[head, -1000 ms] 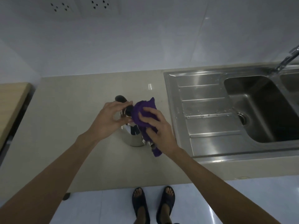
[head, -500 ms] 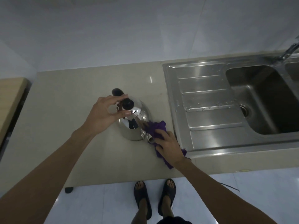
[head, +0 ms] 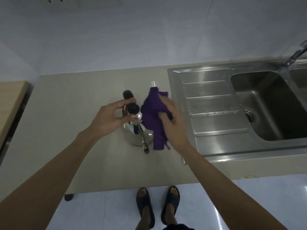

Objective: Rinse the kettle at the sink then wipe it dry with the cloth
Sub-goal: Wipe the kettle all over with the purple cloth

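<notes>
Wood surface (head: 11, 103): pale board at the far left edge, well apart from both hands, outside the left forearm.
Table (head: 79, 100): beige top carrying the kettle; its front edge runs under both forearms.
Left hand (head: 109, 117): fingers curled round the kettle's black lid knob (head: 132, 109), thumb on the near side, pinning the pot in place.
Kettle (head: 136, 136): shiny steel, upright on the table between the two hands, dark handle (head: 127, 95) reaching away beyond the left fingertips, spout (head: 144, 143) pointing back toward the person.
Cloth (head: 153, 113): purple, bunched, draped over the kettle's right flank, its tail hanging down beside the spout.
Right hand (head: 172, 120): gripping the cloth in a loose fist and pressing it against the kettle; blurred, so exact finger placement is unclear.
Sink (head: 212, 123): steel drainboard just right of the right hand, with droplets on it; the basin and tap (head: 297, 55) lie further right.
Stage: judging by the layout, rinsing is over and drying is underway.
Risk, slipping: a wet steel body on a smooth table could skate or tip if the right hand's push outweighs the left hand's hold on the small knob.
Risk, lid: the knob grip may lift the lid off rather than steady the pot.
Risk, missed spots: the spout and the base rim sit outside the cloth and may stay wet.
</notes>
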`<state>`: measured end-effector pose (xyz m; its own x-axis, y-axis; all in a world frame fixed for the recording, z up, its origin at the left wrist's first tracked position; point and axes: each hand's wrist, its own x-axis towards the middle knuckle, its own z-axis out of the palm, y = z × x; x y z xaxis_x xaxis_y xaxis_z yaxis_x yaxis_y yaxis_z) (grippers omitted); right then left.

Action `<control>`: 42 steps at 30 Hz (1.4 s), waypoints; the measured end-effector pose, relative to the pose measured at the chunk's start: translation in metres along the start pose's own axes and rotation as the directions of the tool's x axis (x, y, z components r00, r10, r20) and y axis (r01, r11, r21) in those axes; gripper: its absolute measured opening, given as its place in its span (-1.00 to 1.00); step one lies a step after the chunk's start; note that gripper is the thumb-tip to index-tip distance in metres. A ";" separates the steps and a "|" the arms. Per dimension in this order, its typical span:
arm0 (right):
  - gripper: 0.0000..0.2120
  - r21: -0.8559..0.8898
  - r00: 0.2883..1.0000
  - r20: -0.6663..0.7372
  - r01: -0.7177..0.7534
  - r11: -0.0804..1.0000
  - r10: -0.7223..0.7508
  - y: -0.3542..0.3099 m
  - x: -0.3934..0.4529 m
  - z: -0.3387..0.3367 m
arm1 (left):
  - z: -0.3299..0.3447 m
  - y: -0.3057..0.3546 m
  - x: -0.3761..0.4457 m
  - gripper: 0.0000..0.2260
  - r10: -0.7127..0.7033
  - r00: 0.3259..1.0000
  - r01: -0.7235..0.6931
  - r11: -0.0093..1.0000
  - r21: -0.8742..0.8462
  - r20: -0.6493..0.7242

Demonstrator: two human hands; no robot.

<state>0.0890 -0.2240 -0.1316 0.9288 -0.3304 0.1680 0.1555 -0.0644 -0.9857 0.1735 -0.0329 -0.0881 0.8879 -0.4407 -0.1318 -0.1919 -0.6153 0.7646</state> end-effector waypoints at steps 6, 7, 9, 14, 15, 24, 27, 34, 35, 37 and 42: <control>-0.45 -0.345 0.993 -0.116 -0.034 0.938 -0.007 0.072 -0.059 0.030 | 0.001 -0.001 0.001 -0.55 0.008 0.999 -0.007 1.000 -0.026 0.039; -0.45 -0.355 0.985 -0.131 -0.149 0.923 0.109 0.087 -0.072 0.028 | 0.001 -0.001 0.001 -0.55 0.004 0.999 -0.003 0.999 -0.035 0.034; -0.49 -0.420 0.952 -0.127 -0.305 0.855 0.277 0.099 -0.086 0.022 | 0.000 0.000 0.002 -0.54 0.004 0.999 -0.003 0.999 -0.040 0.036; -0.50 -0.298 0.947 -0.289 -0.228 0.927 0.141 0.051 -0.040 0.012 | -0.002 -0.001 0.002 -0.53 0.007 0.999 -0.006 1.000 -0.026 0.047; -0.53 -0.246 0.957 -0.279 -0.149 0.958 0.077 0.036 -0.032 0.017 | -0.002 -0.001 0.002 -0.53 0.005 0.998 -0.004 1.000 -0.030 0.055; -0.63 0.060 0.849 -0.329 -0.418 0.906 0.414 0.080 -0.048 0.055 | 0.003 -0.002 0.000 -0.53 0.019 0.999 -0.016 0.995 -0.094 0.032; -0.66 0.062 0.813 -0.325 -0.490 0.869 0.482 0.081 -0.047 0.045 | 0.002 0.000 0.000 -0.51 0.013 0.999 -0.010 0.997 -0.082 0.042; -0.58 -0.091 0.979 -0.187 -0.092 0.992 0.074 0.033 -0.033 0.043 | 0.022 0.006 -0.013 -0.56 -0.015 0.982 0.000 0.997 -0.083 -0.186; -0.58 -0.099 0.971 -0.207 -0.141 0.985 0.118 0.044 -0.041 0.045 | 0.027 0.008 -0.014 -0.53 -0.014 0.975 0.000 0.998 -0.063 -0.220; -0.61 -0.056 0.909 -0.245 -0.362 0.931 0.339 0.072 -0.051 0.045 | 0.033 0.011 -0.016 -0.47 -0.017 0.963 0.007 0.999 -0.037 -0.267; -0.69 -0.047 0.863 -0.273 -0.454 0.890 0.426 0.065 -0.028 0.027 | 0.028 0.007 -0.014 -0.50 -0.008 0.966 -0.001 0.999 -0.032 -0.258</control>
<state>0.0818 -0.1938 -0.2008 0.7755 -0.5694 -0.2727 -0.2993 0.0488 -0.9529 0.1483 -0.0490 -0.0988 0.9672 -0.2521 0.0299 -0.1791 -0.5941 0.7842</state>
